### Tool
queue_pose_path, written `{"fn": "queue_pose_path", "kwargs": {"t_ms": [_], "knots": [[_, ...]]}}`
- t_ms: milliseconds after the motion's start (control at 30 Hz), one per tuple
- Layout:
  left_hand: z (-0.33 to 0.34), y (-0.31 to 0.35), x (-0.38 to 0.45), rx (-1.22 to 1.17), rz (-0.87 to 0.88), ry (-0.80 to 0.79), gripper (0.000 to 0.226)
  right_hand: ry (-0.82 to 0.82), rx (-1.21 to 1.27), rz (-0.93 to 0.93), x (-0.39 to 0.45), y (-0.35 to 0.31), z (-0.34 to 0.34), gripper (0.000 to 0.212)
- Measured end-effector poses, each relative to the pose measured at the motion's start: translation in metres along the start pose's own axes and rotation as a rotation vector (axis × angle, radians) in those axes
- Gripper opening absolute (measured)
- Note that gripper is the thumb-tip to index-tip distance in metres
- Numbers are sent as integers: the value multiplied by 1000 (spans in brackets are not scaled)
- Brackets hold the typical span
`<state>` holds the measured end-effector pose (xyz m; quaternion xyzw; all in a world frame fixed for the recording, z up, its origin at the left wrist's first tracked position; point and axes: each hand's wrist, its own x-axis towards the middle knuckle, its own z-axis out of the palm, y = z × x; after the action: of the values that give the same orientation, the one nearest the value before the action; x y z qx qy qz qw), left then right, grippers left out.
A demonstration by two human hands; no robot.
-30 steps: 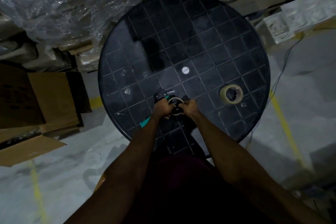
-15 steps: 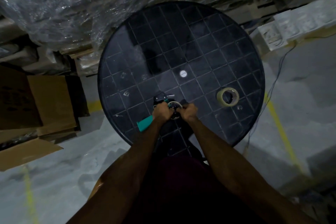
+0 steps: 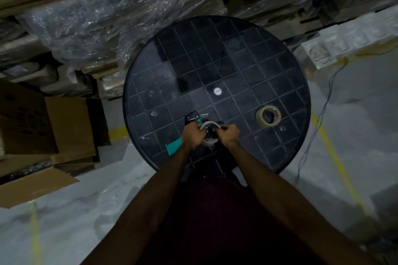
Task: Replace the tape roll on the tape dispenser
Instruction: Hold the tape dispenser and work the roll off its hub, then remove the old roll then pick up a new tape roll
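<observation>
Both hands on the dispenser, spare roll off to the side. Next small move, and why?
Probably pull the thin ring off the dispenser: right hand pinches it, left hand steadies the frame, and the fuller tape roll lies untouched on the table.

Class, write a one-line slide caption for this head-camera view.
Both hands, left hand and right hand, work a nearly empty roll on the teal dispenser; a fresh tape roll waits on the round table.

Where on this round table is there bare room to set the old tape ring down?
Bare: the table's far half beyond the white centre cap, and the left side. Crowded: the near edge by the dispenser, and right by the tape roll.
</observation>
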<state>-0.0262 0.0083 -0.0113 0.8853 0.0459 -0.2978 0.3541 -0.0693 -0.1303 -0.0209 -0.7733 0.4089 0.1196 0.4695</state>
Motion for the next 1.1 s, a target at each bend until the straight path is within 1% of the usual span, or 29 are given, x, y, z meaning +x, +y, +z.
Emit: {"fn": "queue_pose_path", "kwargs": {"t_ms": [100, 133, 233, 267, 333, 400, 500, 600, 733, 833, 933, 1033, 1100], "knots": [[-4, 7, -9, -111, 19, 75, 8, 1, 104, -27, -6, -8, -8, 24], [-7, 9, -11, -136, 32, 93, 9, -11, 132, -41, -7, -10, -11, 25], [-15, 11, -9, -164, 96, 148, 25, -61, 234, -74, -5, -16, -17, 36], [-18, 11, -8, -208, 101, 161, 30, -83, 286, -84, -3, -18, -17, 40], [-22, 10, -5, -294, 120, 181, 34, -115, 359, -124, -1, -21, -17, 46], [-26, 11, -8, -313, 145, 209, 35, -130, 385, -175, -2, -24, -19, 47], [-27, 9, -14, -343, 182, 189, 34, -122, 419, -228, -3, -23, -20, 45], [-26, 1, -13, -349, 198, 175, 39, -104, 427, -248, 0, -17, -16, 42], [-30, -7, -12, -393, 205, 125, 46, -131, 449, -274, -2, -15, -19, 49], [-33, -10, -19, -483, 196, 121, 40, -170, 479, -312, -10, -21, -23, 51], [-37, -19, -21, -652, 98, 131, 26, -198, 483, -334, -19, -30, -17, 43], [-45, -27, -24, -874, 21, 105, 4, -226, 506, -268, -25, -38, -3, 39], [-50, -35, -24, -937, -45, 129, 4, -237, 505, -212, -27, -40, 10, 31]]}}
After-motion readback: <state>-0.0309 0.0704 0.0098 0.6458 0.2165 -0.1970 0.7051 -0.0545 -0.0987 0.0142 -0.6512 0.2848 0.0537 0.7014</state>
